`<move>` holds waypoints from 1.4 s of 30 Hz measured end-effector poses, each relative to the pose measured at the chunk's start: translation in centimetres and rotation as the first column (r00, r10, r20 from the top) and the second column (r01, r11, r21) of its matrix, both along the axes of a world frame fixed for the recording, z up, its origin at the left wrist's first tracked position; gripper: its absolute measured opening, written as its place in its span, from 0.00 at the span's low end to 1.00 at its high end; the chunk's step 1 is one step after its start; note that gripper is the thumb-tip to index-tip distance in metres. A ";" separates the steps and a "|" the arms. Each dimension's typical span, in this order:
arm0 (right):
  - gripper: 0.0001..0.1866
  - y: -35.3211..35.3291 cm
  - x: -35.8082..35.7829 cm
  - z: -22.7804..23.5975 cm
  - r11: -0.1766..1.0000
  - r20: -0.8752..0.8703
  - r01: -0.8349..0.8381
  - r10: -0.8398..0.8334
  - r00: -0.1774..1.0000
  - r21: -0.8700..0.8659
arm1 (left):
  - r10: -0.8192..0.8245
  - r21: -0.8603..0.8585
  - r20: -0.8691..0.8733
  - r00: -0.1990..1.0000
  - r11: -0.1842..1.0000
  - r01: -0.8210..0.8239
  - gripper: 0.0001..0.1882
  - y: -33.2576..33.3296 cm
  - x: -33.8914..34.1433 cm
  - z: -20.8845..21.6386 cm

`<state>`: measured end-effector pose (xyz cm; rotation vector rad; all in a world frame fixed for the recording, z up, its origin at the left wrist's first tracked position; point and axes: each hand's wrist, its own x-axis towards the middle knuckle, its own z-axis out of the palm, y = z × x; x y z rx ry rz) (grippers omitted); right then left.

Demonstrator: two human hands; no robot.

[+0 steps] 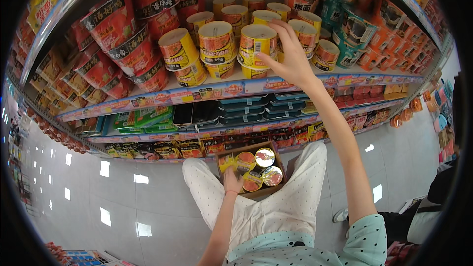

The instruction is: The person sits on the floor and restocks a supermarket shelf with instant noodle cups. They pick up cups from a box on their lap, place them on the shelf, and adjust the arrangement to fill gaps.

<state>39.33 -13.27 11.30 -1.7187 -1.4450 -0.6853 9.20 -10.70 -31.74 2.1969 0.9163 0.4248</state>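
Observation:
My right hand (291, 61) reaches up to the shelf, its thumb and fingers around a yellow instant noodle cup (257, 41). That cup sits upside down on another yellow cup at the shelf's front edge. Stacked yellow cups (215, 39) stand to its left and more behind it. Down between my knees is an open cardboard box (261, 193) with several yellow noodle cups in it, some showing shiny lids (265, 157). My left hand (233, 181) is in the box's left side, its fingers closed on a yellow noodle cup (226, 160) there.
Red noodle tubs (109, 22) are stacked left of the yellow cups; teal tubs (347, 39) and orange ones stand to the right. Beneath runs the shelf's price-strip edge (197, 94), with dark trays (241, 111) on the tier below. Another person's dark-clothed leg (401, 221) is at right.

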 end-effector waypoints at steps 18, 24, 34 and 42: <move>0.07 -12.0 -7.6 -26.4 0.984 -0.723 -0.099 -0.042 0.690 -0.151 | 0.162 -0.025 -0.383 0.909 0.982 -0.185 0.41 0.0 0.5 0.5; 0.26 -18.0 -16.7 -43.9 0.638 -0.504 -0.174 -0.380 0.776 -0.750 | -0.160 -0.138 -0.619 0.769 0.986 0.094 0.45 -1.1 -0.7 1.5; 0.25 -16.7 -18.2 -43.9 0.617 -0.503 -0.129 -0.483 0.717 -0.776 | -0.065 0.229 -0.690 0.721 0.925 0.303 0.18 -1.5 -1.0 -6.0; 0.23 -16.9 -18.2 -44.3 0.620 -0.525 -0.124 -0.521 0.673 -0.775 | -0.043 0.311 -0.648 0.760 0.896 0.316 0.07 -1.7 -0.4 -3.9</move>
